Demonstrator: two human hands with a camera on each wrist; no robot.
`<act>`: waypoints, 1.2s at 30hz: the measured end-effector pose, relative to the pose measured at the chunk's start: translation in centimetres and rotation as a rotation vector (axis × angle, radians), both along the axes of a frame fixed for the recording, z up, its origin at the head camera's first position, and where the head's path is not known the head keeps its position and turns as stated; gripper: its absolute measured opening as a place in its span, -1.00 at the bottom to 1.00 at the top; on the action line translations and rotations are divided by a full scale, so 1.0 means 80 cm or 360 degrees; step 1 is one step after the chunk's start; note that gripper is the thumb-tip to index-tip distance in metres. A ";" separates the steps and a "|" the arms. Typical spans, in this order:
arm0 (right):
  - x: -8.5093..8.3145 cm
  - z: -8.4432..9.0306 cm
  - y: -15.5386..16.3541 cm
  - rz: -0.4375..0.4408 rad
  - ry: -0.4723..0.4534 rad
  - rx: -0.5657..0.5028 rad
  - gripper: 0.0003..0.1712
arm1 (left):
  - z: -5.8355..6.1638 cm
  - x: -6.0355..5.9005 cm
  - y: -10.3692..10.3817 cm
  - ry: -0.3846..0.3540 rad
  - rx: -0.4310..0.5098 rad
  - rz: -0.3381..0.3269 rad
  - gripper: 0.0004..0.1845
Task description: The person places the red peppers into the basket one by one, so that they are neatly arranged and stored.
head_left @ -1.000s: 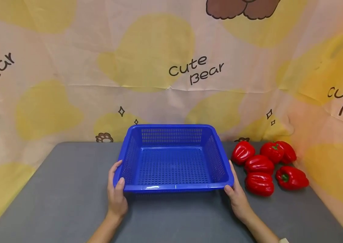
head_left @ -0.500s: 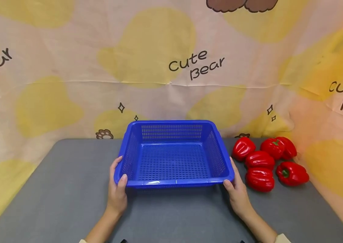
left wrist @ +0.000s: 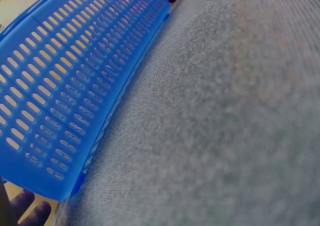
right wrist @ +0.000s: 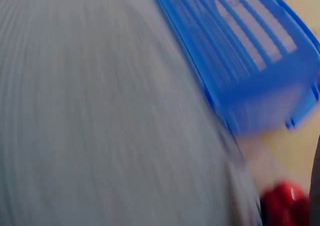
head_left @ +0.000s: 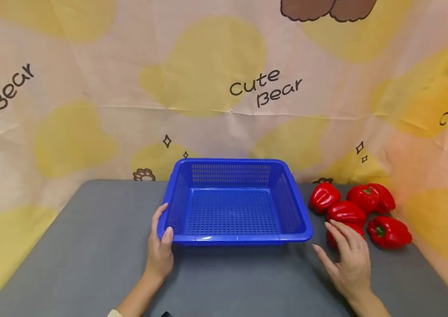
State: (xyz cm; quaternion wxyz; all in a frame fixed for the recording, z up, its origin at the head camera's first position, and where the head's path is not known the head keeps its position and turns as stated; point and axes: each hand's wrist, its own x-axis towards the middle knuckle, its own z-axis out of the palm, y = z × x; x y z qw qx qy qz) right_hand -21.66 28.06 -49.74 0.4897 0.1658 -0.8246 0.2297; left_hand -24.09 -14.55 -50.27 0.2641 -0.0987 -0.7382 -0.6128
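The blue basket (head_left: 235, 203) sits mid-table on the grey table (head_left: 89, 255), empty, its mesh walls upright. The left hand (head_left: 160, 251) grips its near left corner, thumb over the rim. The right hand (head_left: 348, 259) is off the basket, fingers spread and relaxed, hovering over the nearest pepper (head_left: 342, 233) of the red cluster to the right. The basket looks light, stiff and thin-walled, best held by its rim corners. The peppers look firm, glossy and slippery; a whole-hand wrap round the body would suit.
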 end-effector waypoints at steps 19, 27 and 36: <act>0.002 -0.004 0.033 -0.0402 -0.0931 -0.0614 0.06 | 0.002 0.001 -0.001 -0.0003 -0.0057 0.0014 -0.36; 0.002 0.000 0.028 -0.0472 -0.0982 -0.0743 -0.05 | 0.004 0.001 -0.002 -0.0027 -0.0075 0.0053 -0.35; 0.007 0.003 0.028 -0.0599 -0.1175 -0.0855 -0.06 | 0.003 -0.001 -0.002 -0.0055 -0.0094 0.0045 -0.36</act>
